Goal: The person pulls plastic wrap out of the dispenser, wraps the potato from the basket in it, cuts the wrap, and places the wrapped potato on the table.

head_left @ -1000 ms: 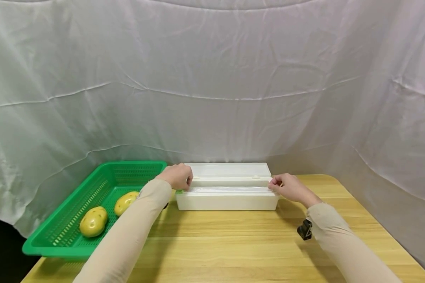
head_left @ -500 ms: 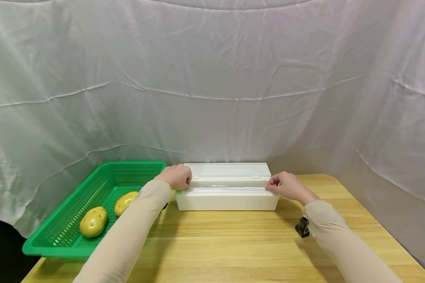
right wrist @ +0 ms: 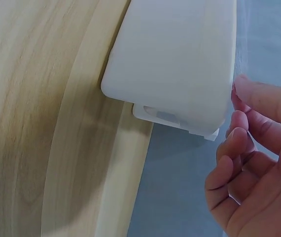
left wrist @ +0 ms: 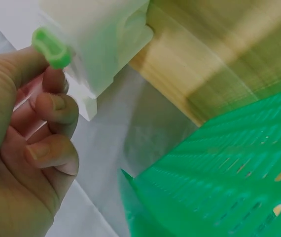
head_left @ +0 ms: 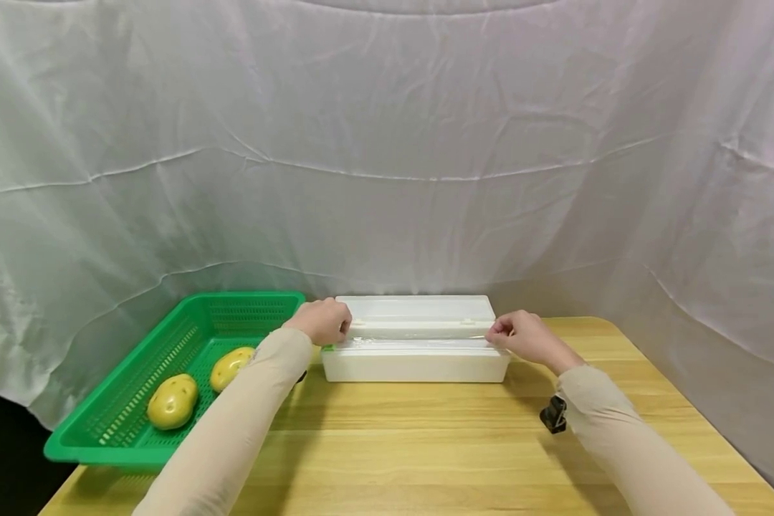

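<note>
A white cling film dispenser (head_left: pixel 416 368) stands on the table in the head view, its hinged lid (head_left: pixel 419 308) tipped back. Clear cling film (head_left: pixel 419 343) glints along its opening, between both hands. At the right end, thumb and index finger of my right hand (head_left: pixel 524 340) pinch the film's edge; the right wrist view shows the film (right wrist: pixel 241 44) rising to those fingertips. My left hand (head_left: pixel 323 322) is at the left end with curled fingers, thumb and index finger together at the film's other edge. A green end piece (left wrist: pixel 52 48) partly hides those fingertips.
To the left, a green plastic basket (head_left: pixel 129 456) holds two yellow potatoes (head_left: pixel 173 401), one partly behind the left sleeve. The wooden table (head_left: pixel 419 444) extends in front of the dispenser. A pale cloth (head_left: pixel 387 143) hangs behind and around it.
My right hand has shifted slightly left and up along the dispenser's opening. The film between the hands shows more glints and sits a little higher. The left hand has hardly moved.
</note>
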Available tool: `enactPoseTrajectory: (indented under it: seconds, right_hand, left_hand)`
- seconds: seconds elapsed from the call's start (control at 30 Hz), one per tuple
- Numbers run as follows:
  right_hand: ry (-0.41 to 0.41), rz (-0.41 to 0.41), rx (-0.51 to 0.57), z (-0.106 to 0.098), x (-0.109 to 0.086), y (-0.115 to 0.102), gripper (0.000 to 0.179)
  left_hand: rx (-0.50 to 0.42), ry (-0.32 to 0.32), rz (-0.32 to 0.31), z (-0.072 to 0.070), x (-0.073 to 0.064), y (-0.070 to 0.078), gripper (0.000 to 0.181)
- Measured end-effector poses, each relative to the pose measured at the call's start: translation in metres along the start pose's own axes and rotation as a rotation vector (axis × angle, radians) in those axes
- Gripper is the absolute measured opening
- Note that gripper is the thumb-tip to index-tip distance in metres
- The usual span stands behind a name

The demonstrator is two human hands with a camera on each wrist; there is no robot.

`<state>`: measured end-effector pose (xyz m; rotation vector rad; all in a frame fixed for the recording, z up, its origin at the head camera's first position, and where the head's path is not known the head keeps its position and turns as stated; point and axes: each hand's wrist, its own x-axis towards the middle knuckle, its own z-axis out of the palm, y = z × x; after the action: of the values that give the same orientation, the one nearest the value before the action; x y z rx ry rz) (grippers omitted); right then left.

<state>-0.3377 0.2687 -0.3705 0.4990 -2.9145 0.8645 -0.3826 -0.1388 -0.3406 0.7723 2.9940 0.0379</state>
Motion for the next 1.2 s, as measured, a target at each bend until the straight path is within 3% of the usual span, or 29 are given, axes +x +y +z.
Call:
enactPoseTrajectory:
  seconds: [0.3, 0.53, 0.97, 1.2]
  right_hand:
    - [0.029, -0.001, -0.007, 0.000, -0.002, -0.002, 0.018]
    - [0.011, 0.009, -0.001, 0.000, -0.004, -0.002, 0.017]
    - [0.010, -0.013, -0.005, 0.004, -0.003, -0.006, 0.017]
    - [0.016, -0.009, -0.011, 0.002, -0.002, -0.007, 0.018]
  left_hand:
    - [-0.039, -0.018, 0.035, -0.004, 0.000, 0.005, 0.022]
    - [-0.055, -0.038, 0.032, -0.004, 0.000, 0.010, 0.029]
    - [-0.021, 0.002, 0.047, -0.002, -0.003, 0.009, 0.041]
    - [-0.023, 0.052, 0.039, -0.010, -0.009, 0.007, 0.029]
